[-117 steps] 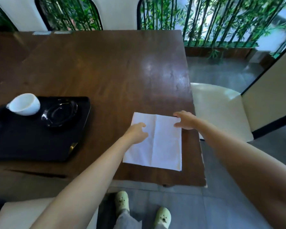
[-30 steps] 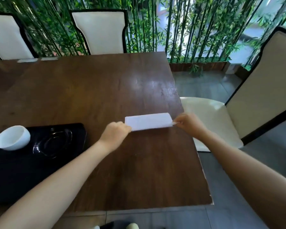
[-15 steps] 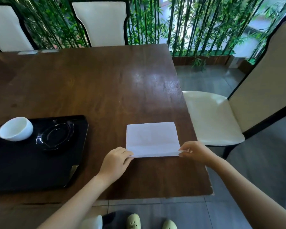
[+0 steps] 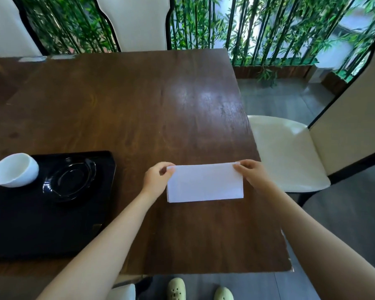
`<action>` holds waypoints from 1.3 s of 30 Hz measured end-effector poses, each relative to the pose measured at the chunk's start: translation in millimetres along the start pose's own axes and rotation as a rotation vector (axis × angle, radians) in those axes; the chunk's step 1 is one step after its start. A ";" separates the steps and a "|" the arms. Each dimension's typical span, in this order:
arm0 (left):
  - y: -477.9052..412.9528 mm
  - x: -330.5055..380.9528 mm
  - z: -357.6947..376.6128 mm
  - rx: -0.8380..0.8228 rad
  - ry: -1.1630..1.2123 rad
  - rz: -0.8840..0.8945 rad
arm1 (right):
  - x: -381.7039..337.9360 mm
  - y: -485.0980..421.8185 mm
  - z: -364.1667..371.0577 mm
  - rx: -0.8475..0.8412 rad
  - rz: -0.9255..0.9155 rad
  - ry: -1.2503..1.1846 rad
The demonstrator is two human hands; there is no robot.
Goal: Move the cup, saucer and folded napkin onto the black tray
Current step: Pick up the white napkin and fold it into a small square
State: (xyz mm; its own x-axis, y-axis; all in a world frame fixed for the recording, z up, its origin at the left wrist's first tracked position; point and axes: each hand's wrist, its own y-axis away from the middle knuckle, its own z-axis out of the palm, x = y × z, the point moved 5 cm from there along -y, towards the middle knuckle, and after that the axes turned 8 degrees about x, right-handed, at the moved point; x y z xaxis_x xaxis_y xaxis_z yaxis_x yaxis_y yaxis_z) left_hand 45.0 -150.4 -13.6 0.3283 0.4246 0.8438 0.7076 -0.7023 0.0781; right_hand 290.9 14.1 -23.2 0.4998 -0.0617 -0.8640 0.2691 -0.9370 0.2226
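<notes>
A white napkin (image 4: pixel 205 182) lies folded into a rectangle on the brown table (image 4: pixel 139 105), right of the black tray (image 4: pixel 41 230). My left hand (image 4: pixel 157 178) pinches its far left corner and my right hand (image 4: pixel 250 173) pinches its far right corner. On the tray, a white cup (image 4: pixel 14 169) lies tipped on its side at the far left edge. Beside it sits a black glossy saucer (image 4: pixel 70 180).
A cream chair (image 4: pixel 288 152) stands close to the table's right edge. More cream chairs (image 4: pixel 136 20) line the far side in front of a bamboo screen. The table's near right corner (image 4: pixel 287 267) is chipped. My feet show below the near edge.
The napkin went from one open sheet to a folded rectangle. Since half a second ago, both hands carried its near edge over to the far edge, halving it again.
</notes>
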 end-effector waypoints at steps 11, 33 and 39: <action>-21.2 -18.9 23.9 0.104 -0.311 0.005 | 1.0 -2.7 24.0 0.331 -0.048 0.474; 23.7 -21.4 74.1 -0.062 -0.910 0.403 | 15.9 24.9 85.5 -0.034 -0.614 0.996; 22.3 -19.0 72.5 -0.096 -0.954 0.410 | 32.6 14.5 49.1 -0.020 -0.552 1.009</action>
State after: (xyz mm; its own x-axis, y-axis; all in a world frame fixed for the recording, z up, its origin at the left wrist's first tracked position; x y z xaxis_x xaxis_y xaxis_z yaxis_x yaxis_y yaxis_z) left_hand 99.9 -132.7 -66.5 0.9199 0.3892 0.0481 0.3911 -0.9194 -0.0424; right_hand 270.6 -18.3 -70.3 0.7387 0.6676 -0.0928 0.6653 -0.7443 -0.0589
